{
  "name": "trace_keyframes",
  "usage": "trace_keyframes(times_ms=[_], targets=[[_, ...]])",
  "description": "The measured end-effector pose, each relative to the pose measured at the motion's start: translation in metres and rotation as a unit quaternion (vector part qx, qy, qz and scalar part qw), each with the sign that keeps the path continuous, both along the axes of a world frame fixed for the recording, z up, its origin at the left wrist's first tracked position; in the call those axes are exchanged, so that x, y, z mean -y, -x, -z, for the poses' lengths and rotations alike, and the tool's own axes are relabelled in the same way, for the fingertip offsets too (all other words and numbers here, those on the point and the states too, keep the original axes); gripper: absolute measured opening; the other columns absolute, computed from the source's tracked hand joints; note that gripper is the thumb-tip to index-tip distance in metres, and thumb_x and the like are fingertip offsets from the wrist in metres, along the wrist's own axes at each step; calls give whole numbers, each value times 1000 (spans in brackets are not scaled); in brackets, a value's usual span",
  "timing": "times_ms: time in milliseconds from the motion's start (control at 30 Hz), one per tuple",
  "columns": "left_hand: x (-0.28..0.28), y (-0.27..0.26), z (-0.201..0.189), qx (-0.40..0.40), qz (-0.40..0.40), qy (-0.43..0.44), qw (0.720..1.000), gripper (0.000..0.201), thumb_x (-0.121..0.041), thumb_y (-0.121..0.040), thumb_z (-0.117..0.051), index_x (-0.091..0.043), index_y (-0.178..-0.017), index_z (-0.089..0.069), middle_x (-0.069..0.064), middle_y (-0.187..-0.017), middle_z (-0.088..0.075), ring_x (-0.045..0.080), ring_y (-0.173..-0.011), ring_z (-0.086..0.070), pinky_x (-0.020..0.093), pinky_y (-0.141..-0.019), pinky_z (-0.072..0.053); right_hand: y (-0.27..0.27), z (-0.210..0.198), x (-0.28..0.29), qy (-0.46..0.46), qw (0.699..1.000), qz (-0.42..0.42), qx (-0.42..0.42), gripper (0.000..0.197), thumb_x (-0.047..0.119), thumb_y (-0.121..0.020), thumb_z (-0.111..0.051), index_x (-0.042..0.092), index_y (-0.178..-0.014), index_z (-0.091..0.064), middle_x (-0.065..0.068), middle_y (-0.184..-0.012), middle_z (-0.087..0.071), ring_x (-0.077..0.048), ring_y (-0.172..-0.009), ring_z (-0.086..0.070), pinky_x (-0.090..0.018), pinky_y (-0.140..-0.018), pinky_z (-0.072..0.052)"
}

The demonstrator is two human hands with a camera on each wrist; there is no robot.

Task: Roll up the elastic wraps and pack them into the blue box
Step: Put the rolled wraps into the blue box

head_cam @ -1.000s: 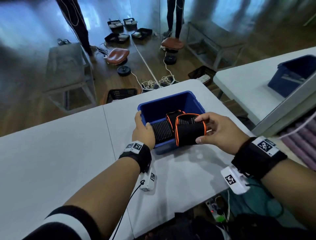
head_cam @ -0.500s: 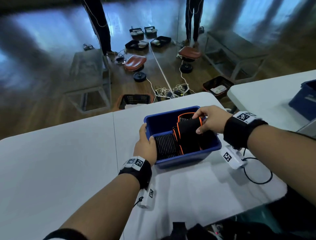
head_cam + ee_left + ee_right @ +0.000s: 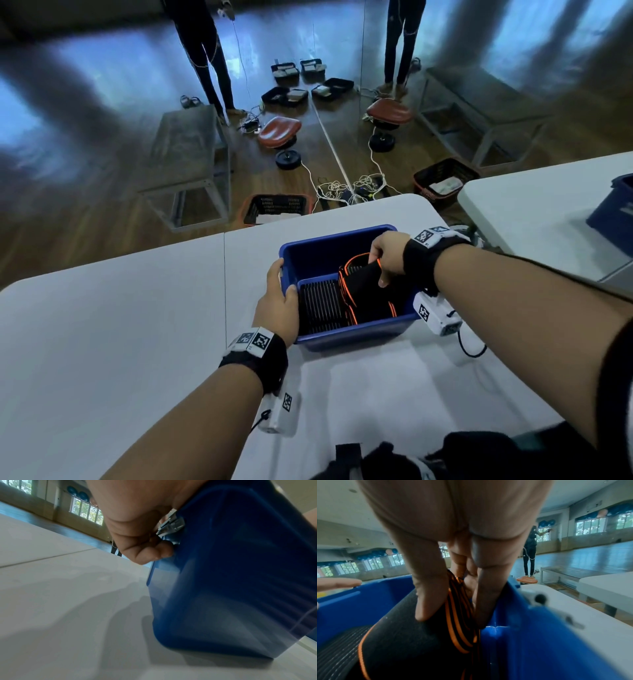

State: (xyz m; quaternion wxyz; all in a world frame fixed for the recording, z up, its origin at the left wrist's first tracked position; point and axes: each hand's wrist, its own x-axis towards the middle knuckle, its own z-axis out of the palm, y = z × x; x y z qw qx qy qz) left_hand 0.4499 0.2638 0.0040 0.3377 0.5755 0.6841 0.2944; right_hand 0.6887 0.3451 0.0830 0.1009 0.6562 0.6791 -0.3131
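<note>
The rolled wrap (image 3: 368, 291), black with orange trim, is already down inside the blue box (image 3: 337, 240), sitting on the right side next to a flat ribbed black wrap (image 3: 320, 305) that takes up the left part of the floor. From the wrist view you can see the coil's orange edges stacked up right against the box's right wall, so it's a snug fit there.

The right hand (image 3: 388, 255) is reaching down into the box with its fingers (image 3: 430, 588) clamped on the roll, thumb on the black outer face and the others down the coiled end, between roll and wall. The left hand (image 3: 277, 298) is curled over the box's left rim, thumb inside and fingers (image 3: 150, 553) hooked under the lip on the outside, steadying it on the white bench (image 3: 113, 325).

What I'd worry about from here: the roll looks like it's only kept tight by that grip. If the hand lets go before it's wedged properly, elastic like this probably springs loose and you're back to re-rolling. Also the fingers are jammed between coil and wall, so pulling them out could drag a layer or two up with them. And the wrist camera (image 3: 436, 313) is hanging right at the box's near right corner, so it might snag the rim on the way out and tug the box. Left hand should help with that.
</note>
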Motion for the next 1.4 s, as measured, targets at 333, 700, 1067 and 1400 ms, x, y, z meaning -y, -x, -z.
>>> trace_keyframes(times_ms=[333, 700, 1067, 1400], targets=[[2, -5, -7, -31, -13, 19, 999, 52, -28, -105, -35, -45, -151, -17, 4, -88, -66, 14, -74, -62, 30, -65, -43, 11, 26, -23, -17, 990, -70, 120, 105, 23, -46, -91, 18, -135, -36, -12, -112, -68, -38, -99, -65, -52, -87, -55], [1, -5, -5, -41, -19, 25, 999, 53, -30, -105, -35, -46, -151, -16, 8, -95, -68, 21, -78, -65, 36, -76, -52, 35, 12, -30, 28, 956, -190, 220, 43, 42, -40, -91, 19, -70, -71, -3, -69, -74, -27, -67, -72, -45, -73, -61], [1, -7, -9, -18, -26, 30, 999, 52, -31, -105, -34, -50, -149, -16, 3, -88, -68, 21, -77, -67, 39, -74, -56, 42, 10, -34, 30, 951, -254, 175, 47, 22, -54, -93, 20, -96, -73, -3, -92, -75, -25, -90, -71, -42, -79, -61], [2, -7, -7, -1, -29, 28, 999, 52, -32, -104, -35, -53, -147, -17, 7, -86, -69, 23, -75, -68, 43, -74, -58, 60, 35, -54, 10, 935, -271, 229, 43, 42, -40, -94, 22, -73, -73, 0, -70, -75, -25, -70, -73, -46, -72, -62]])
